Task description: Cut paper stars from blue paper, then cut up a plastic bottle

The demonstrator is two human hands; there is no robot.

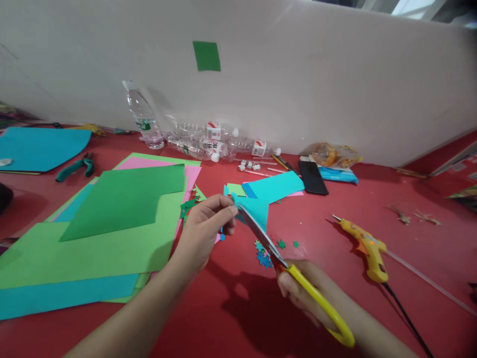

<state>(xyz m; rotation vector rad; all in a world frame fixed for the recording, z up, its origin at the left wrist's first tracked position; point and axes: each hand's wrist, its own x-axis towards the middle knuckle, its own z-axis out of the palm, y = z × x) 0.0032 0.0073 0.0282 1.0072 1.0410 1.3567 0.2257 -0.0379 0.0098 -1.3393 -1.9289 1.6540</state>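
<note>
My left hand [206,226] pinches a small piece of cyan paper [256,211] above the red table [354,243]. My right hand [309,293] grips yellow-handled scissors [290,271]; their blades run up and left into the cyan piece, close to my left fingertips. Small blue and green paper stars [266,251] lie on the table just under the blades.
Stacked green, pink and blue sheets [112,219] lie at the left, with teal pliers [76,166] beyond. A yellow glue gun [367,246] with its cord rests at the right. Plastic bottles [201,141], a black phone [313,177] and more cyan paper [274,186] lie near the wall.
</note>
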